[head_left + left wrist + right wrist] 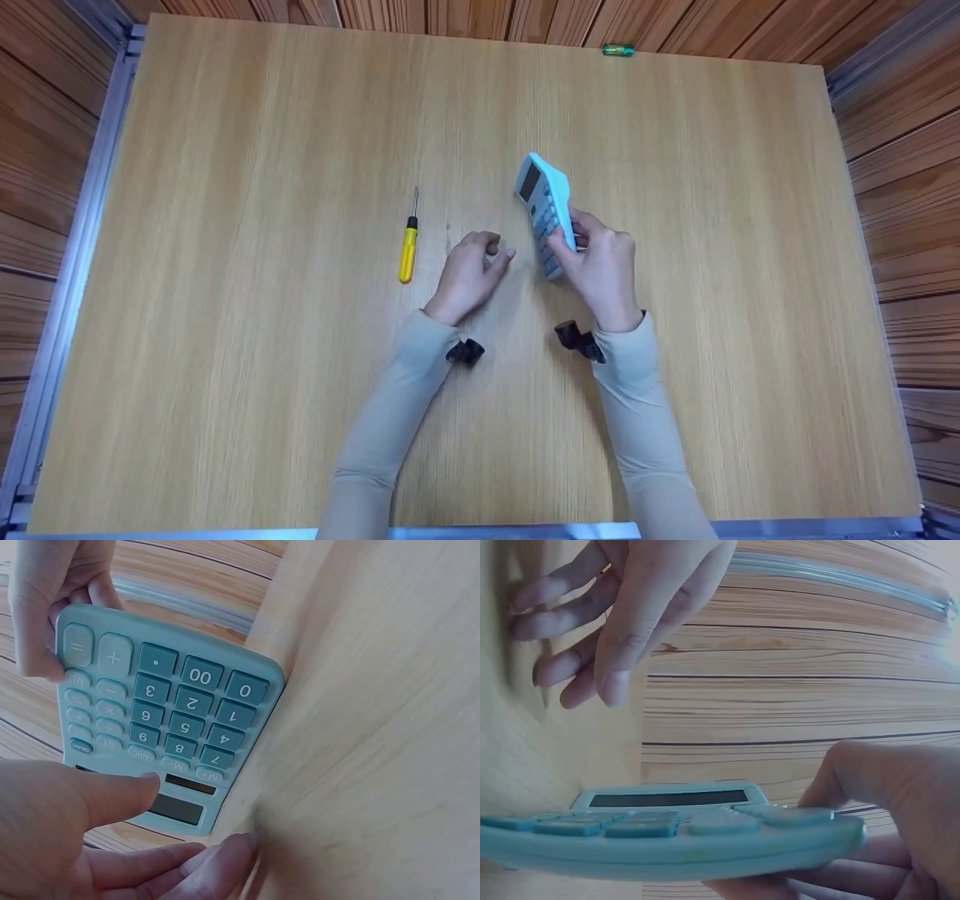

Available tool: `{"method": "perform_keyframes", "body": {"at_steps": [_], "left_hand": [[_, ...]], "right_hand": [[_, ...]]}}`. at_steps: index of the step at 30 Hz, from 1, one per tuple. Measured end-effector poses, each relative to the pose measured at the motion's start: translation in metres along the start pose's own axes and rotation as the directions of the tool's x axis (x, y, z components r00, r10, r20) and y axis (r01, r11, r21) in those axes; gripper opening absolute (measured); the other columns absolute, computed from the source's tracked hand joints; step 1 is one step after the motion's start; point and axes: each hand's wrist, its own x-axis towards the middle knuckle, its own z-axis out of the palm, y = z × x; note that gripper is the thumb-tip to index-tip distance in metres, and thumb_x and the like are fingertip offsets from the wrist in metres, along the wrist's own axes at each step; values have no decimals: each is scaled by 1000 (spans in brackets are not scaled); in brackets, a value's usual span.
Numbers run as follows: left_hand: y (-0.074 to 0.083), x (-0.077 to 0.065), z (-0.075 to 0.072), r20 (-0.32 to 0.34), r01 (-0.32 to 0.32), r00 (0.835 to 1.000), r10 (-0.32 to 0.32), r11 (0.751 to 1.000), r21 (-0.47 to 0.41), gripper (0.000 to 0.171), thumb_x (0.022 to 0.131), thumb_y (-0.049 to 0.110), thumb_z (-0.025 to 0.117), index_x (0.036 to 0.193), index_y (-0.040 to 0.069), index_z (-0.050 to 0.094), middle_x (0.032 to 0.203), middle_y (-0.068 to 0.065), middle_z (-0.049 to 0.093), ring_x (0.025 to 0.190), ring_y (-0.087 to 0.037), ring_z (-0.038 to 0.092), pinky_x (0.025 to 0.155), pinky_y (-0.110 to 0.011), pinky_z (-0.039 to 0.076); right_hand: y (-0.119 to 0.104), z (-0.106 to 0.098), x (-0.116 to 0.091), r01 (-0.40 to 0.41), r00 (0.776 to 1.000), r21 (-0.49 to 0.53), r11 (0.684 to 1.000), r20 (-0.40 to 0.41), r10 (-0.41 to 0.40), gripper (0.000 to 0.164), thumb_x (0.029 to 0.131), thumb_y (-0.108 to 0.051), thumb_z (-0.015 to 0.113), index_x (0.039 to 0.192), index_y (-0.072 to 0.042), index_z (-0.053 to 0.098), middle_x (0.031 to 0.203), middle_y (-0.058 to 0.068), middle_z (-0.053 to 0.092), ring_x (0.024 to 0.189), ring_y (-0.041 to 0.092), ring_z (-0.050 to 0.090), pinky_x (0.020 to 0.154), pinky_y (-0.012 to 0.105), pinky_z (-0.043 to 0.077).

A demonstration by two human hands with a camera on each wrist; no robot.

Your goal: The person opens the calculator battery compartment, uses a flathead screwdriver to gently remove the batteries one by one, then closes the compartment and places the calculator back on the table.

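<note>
My right hand point(600, 266) grips a light blue calculator point(553, 206) by its lower right edge, thumb on the key side and fingers behind. The calculator is tipped up on its side, its keys and dark display turned toward my left hand point(471, 274). In the left wrist view, the long edge beside the 0, 1, 4 and 7 keys point(227, 724) runs right along the tabletop. My left hand holds nothing; its fingers are loosely bent near the table, a short way left of the calculator. Just left of it lies a screwdriver point(408, 251) with a yellow and black handle.
A small green cylinder, like a battery point(618, 50), lies at the far edge of the wooden table point(262, 375). Wooden plank walls point(911, 247) and metal rails point(67, 262) border the table. A small black camera point(466, 352) sits on each wrist.
</note>
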Motion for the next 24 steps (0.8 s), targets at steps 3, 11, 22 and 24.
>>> {"method": "perform_keyframes", "body": {"at_steps": [3, 11, 22, 24], "left_hand": [[1, 1, 1, -2, -12, 1000, 12, 1000, -2, 40, 98, 26, 55, 126, -2, 56, 108, -12, 60, 89, -22, 59, 79, -32, 50], [3, 4, 2, 8, 21, 1000, -21, 999, -49, 44, 100, 28, 50, 132, -2, 50, 103, -10, 57, 86, -18, 56, 73, -27, 47], [4, 4, 2, 56, 89, 995, -83, 989, -117, 57, 101, 35, 44, 146, 1, 32, 112, -9, 56, 93, -17, 57, 77, -26, 50], [4, 3, 2, 59, 92, 995, -85, 986, -136, 61, 102, 36, 44, 148, 1, 27, 125, -12, 55, 101, -17, 57, 85, -28, 50]], "right_hand": [[0, 0, 1, -16, 1000, 2, 1000, -7, 16, 34, 90, -12, 63, 116, 9, 64, 106, 24, 68, 91, 32, 70, 71, 38, 58], [5, 5, 2, -58, 998, 65, 996, -27, 60, 31, 90, -12, 61, 109, 12, 66, 99, 25, 70, 88, 32, 71, 74, 39, 58], [6, 8, -3, -83, 996, 169, 982, -14, 87, 26, 90, -8, 60, 108, 9, 66, 95, 21, 72, 83, 27, 71, 73, 37, 58], [6, 8, -3, -94, 995, 184, 978, -15, 98, 25, 90, -8, 60, 107, 9, 66, 94, 21, 72, 83, 27, 71, 74, 37, 58]]}}
